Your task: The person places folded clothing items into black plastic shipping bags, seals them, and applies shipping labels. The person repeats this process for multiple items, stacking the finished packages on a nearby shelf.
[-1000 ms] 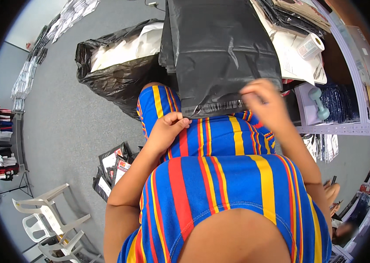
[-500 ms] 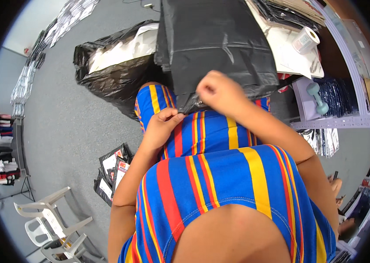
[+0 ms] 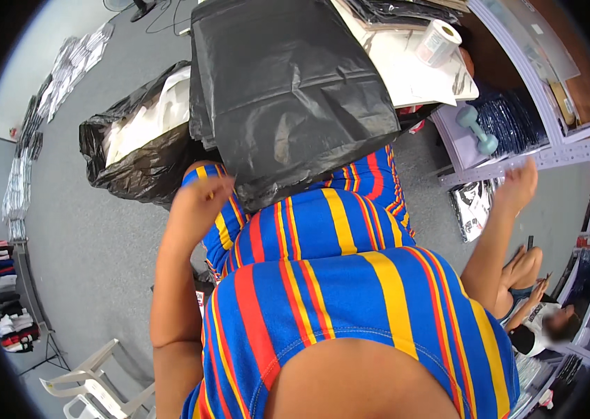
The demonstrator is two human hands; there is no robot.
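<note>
A stack of flat black plastic bags point(image 3: 288, 98) lies across the table's near end, its lower edge hanging over my lap. The top bag is creased along its front. My left hand point(image 3: 204, 199) is raised beside the stack's near left corner, fingers loosely apart and slightly blurred, with nothing seen in them. Out to the right, well away from the bags, my right hand point(image 3: 516, 187) is lifted in front of the lilac shelf's edge point(image 3: 553, 157). Its fingers point upward, loosely bent, and I see nothing in them.
A black garbage bag point(image 3: 145, 164) filled with white paper stands left of the table. On the white tabletop point(image 3: 400, 73) is a label roll point(image 3: 439, 43). A pale dumbbell point(image 3: 477, 130) lies on the shelf. White plastic chairs point(image 3: 92, 377) stand lower left; a person point(image 3: 543, 318) sits at right.
Both hands have come off the bag's near edge. My left hand rose a little to the left, and my right hand swung far right. The view has shifted to the right.
</note>
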